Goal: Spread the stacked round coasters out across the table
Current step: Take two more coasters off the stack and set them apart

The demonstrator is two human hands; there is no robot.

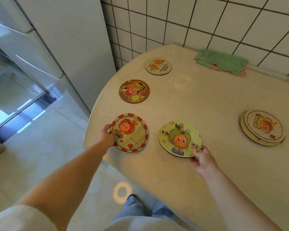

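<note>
A short stack of round coasters [262, 127] lies at the right of the beige table [207, 100]. Two single coasters lie apart along the left rim: a pale one [158, 66] farthest back and a brown one [134, 91] nearer. My left hand [106, 135] grips the left edge of a red-bordered coaster [129, 132] at the table's near left rim. My right hand [202, 157] pinches the near right edge of a yellow-green coaster [179, 139], which is tilted slightly, low over the table.
A folded green and pink cloth [222, 62] lies at the back of the table against the white tiled wall [207, 22]. A grey fridge [53, 52] stands left of the table. The table's curved edge runs just beside the left coasters.
</note>
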